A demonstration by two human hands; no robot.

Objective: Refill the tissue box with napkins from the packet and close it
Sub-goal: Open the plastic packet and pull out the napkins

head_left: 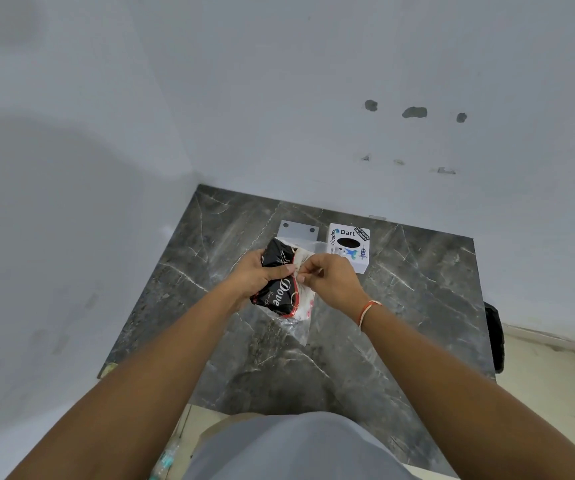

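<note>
One napkin packet (281, 289) is held above the middle of the dark worktop (417, 306); the left hand (256, 275) is wrapped around it, the right hand (331, 277) fingers pinching its edge. One tissue box (348, 245) and one flat white lid (298, 232) lie near the far edge.

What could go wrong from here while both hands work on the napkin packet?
The left hand holds the packet above the table while the right hand pinches its edge; a hard pull could spill napkins. The tissue box sits just beyond the right hand, so it could get knocked.
</note>
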